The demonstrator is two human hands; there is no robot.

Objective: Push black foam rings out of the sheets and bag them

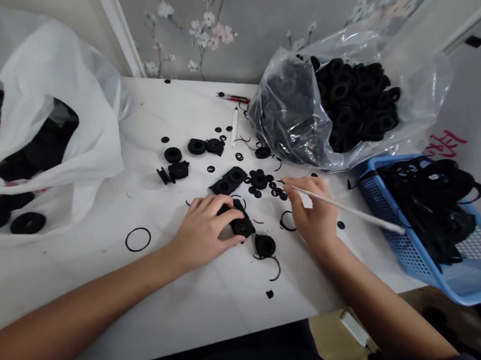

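My left hand (205,226) rests on the table with thumb and fingers around a black rubber piece (243,227) with a round ring in it; part of it is hidden by the fingers. In my right hand (313,207) is a thin white stick (357,209), held like a pen, its dark tip pointing left toward the small parts. Between the hands lie a black double-ring piece (228,181), a round black rubber part (259,180) and several small black discs (281,196). Nearer the front edge is another black rubber ring piece (265,245) with thin curved scraps (276,270) beside it.
A white plastic bag (78,78) of black parts stands at left, a clear bag (289,115) of black rings at back right. The blue basket (454,285) holds black scraps at right. A red knife (233,97) and a white pen (235,126) lie at the back.
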